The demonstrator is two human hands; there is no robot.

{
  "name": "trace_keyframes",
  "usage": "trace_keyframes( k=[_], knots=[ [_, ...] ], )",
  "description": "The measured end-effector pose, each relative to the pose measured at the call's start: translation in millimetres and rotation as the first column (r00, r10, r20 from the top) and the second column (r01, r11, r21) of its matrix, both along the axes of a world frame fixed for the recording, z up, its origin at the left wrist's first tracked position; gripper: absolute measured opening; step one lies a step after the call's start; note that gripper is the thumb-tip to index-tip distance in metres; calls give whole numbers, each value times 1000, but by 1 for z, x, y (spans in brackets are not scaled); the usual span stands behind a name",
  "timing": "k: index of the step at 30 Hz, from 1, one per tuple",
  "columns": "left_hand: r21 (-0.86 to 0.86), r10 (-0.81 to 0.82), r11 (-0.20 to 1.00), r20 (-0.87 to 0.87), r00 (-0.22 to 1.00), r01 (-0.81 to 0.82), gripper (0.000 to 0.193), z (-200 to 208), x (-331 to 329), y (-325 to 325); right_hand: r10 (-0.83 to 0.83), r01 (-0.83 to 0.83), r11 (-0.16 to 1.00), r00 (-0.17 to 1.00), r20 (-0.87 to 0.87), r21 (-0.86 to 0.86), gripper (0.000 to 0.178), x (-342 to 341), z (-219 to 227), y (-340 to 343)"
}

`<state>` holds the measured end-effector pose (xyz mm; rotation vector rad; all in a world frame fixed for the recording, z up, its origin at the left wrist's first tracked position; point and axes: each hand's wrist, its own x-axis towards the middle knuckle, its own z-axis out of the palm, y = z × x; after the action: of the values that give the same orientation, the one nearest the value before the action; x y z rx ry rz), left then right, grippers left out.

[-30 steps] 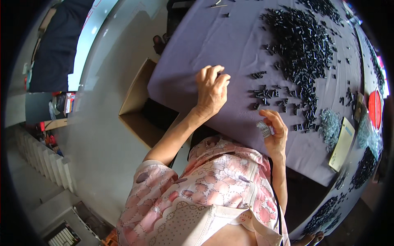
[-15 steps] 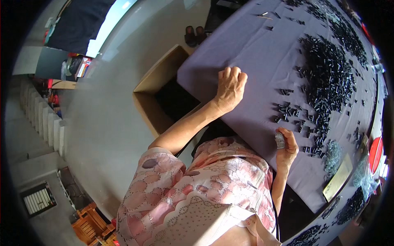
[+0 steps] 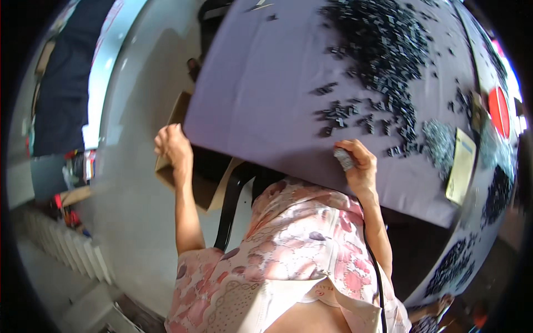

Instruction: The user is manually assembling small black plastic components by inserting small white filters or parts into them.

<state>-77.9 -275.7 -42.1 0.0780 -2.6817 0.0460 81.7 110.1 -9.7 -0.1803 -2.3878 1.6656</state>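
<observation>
- Lavender cloth covers the desk (image 3: 266, 94), which fills the upper middle and right of the frame.
- Her right hand (image 3: 358, 164) sits at the desk's near edge, right of centre, fingers curled around a small bundle of grey parts (image 3: 343, 158).
- Her left hand (image 3: 172, 145) is off the desk, at its left corner, loosely curled above an open cardboard box (image 3: 177, 172) on the floor; I cannot tell whether it holds anything.
- Just above the right hand lies a loose scatter of small dark pieces (image 3: 344, 114), and behind that a big dark heap (image 3: 383, 39) towards the upper right.
- A grey pile (image 3: 438, 141) lies near a pale yellow card (image 3: 462, 166) at the right, with a red round thing (image 3: 498, 108) farther along the rim.
- A black strap (image 3: 229, 205) hangs between the box and her floral pink blouse (image 3: 294, 250), which blocks the desk's near edge at the bottom centre.
- More dark parts (image 3: 452, 263) are heaped at the lower right.
</observation>
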Motion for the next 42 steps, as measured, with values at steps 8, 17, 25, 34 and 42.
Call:
trace_keyframes(
  k=[8, 17, 25, 34, 42],
  knots=[
    [211, -214, 936, -292, 932, 281, 15, 12, -24, 20, -26, 27, 999, 1000, 5, -28, 37, 21, 24, 26],
    [528, -723, 487, -203, 661, 695, 7, 46, 13, 200, -567, 581, 671, 802, -186, 460, 35, 83, 13, 142],
    [639, -837, 327, -147, 528, 696, 8, 32, 42, 271, -534, 531, 435, 802, -266, 727, 48, 69, 5, 185],
    [579, -832, 376, -132, 538, 723, 10, 17, 44, 271, -463, 460, 529, 861, -212, 713, 44, 79, 0, 165],
    [560, -840, 373, -135, 526, 739, 10, 15, 43, 272, -536, 541, 472, 803, -260, 696, 43, 104, -6, 176]
  ],
)
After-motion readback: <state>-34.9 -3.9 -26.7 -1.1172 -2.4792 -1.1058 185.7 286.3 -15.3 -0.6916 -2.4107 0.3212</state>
